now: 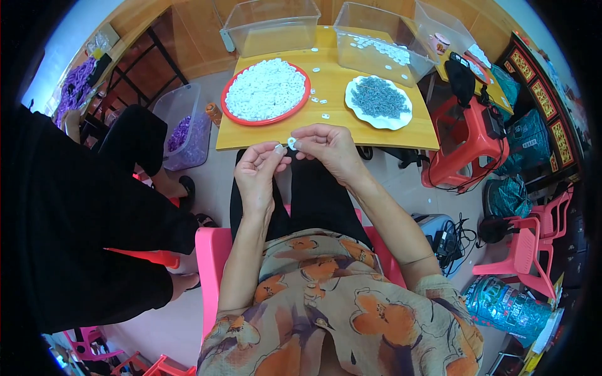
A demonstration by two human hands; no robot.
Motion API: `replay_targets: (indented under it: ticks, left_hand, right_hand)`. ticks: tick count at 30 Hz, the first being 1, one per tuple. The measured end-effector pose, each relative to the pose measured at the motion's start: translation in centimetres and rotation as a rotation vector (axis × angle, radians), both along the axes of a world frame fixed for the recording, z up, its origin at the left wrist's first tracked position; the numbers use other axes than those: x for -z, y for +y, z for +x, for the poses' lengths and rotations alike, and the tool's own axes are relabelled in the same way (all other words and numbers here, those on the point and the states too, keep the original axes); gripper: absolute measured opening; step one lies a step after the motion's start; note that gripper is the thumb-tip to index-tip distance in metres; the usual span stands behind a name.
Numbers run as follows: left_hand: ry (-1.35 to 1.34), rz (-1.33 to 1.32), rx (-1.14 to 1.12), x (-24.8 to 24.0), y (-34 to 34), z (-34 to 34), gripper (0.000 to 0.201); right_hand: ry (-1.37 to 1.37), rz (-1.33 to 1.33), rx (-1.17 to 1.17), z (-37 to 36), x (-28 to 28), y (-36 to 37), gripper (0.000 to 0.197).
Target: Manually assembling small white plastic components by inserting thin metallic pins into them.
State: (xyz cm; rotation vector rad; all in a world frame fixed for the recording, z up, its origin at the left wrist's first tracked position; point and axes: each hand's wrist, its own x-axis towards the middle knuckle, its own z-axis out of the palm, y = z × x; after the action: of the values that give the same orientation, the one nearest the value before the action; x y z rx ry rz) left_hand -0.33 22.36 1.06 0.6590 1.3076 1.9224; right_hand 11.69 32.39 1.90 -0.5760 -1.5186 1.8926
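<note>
A small white ring-shaped plastic piece [291, 143] is pinched between the fingers of the left hand [258, 173] and right hand [329, 149], just before the yellow wooden worktop [326, 119]. Beyond, a red round tray [266, 91] is heaped with white pieces, a white plate [379, 102] with grey ones; few lie in the clear plastic tub [381, 42], so most work appears left.

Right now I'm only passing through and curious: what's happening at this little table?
A seated person holds a small white ring-shaped plastic piece between both hands, the left hand and right hand pinching it just before the yellow wooden table. On the table sit a red round tray heaped with white pieces, a white plate of grey parts and clear plastic bins.
</note>
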Motion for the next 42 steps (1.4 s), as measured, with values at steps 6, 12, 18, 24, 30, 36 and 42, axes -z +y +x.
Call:
replay_targets:
  ticks: [6,12,18,24,30,36,42]
  left_hand:
    - [-0.003,-0.003,0.008,-0.1,0.0,0.1,0.015]
    - [-0.002,0.005,-0.010,-0.2,0.0,0.0,0.015]
    - [-0.013,0.012,-0.004,-0.3,-0.2,0.1,0.014]
    - [-0.023,0.017,0.007,-0.3,-0.2,0.1,0.014]
    - [-0.020,0.013,0.007,-0.2,-0.1,0.2,0.014]
    - [0.007,0.017,0.002,-0.1,-0.1,0.4,0.014]
    - [0.039,0.008,-0.050,-0.1,0.1,0.9,0.013]
  right_hand:
    - [-0.007,-0.014,-0.017,0.0,0.1,0.0,0.022]
    - [-0.030,-0.126,-0.036,0.3,-0.2,0.3,0.023]
    - [-0.037,-0.241,-0.059,0.4,-0.2,0.5,0.023]
    - [-0.041,-0.299,-0.079,0.4,-0.4,0.5,0.025]
    - [-0.055,-0.288,-0.076,0.4,-0.5,0.4,0.025]
    - [-0.027,-0.097,-0.024,0.0,-0.3,-0.2,0.022]
    - [0.045,0.054,0.009,-0.1,-0.1,-0.6,0.021]
